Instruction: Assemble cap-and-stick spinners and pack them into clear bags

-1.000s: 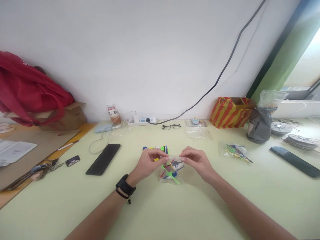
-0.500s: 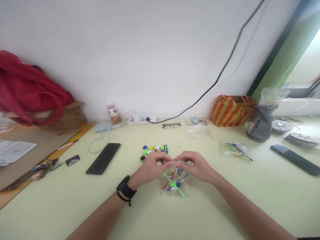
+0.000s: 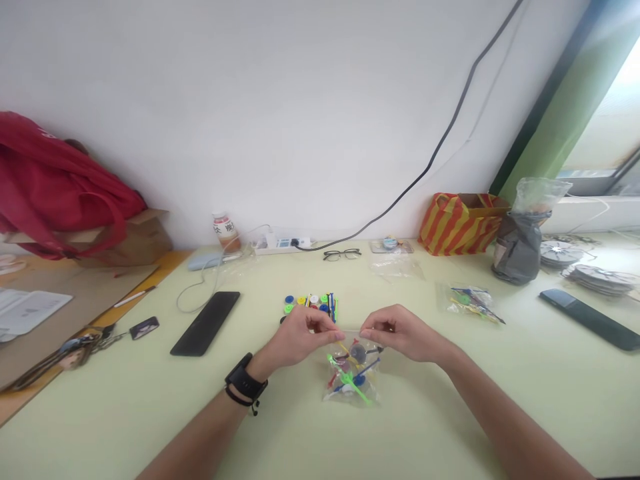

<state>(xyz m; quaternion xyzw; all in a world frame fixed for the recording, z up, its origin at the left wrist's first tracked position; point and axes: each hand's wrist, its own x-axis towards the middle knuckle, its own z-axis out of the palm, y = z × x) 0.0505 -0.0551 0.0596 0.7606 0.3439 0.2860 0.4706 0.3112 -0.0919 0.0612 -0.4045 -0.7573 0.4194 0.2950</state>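
Observation:
Between my hands hangs a clear plastic bag (image 3: 353, 380) with colourful plastic pieces inside, among them a bright green stick, blue and yellow sticks and small round discs. My left hand (image 3: 306, 337) pinches the bag's top edge at the left, thumb against fingers. At the right end of the same edge, my right hand (image 3: 404, 333) pinches it too. A black watch (image 3: 246, 377) is on my left wrist. Just behind my left hand lie small round discs (image 3: 301, 301) and short coloured sticks (image 3: 331, 303), partly hidden by that hand.
A second filled bag (image 3: 473, 302) lies to the right, near a dark phone (image 3: 590, 319). On the left is a black phone (image 3: 206, 323). Along the wall stand a bottle (image 3: 226, 233), a power strip (image 3: 283, 245), glasses (image 3: 342, 255) and a striped bag (image 3: 463, 225).
My hands have moved apart along the bag's top edge, the right one shifting to the right. The bag's upper part now shows more. The camera view has shifted slightly.

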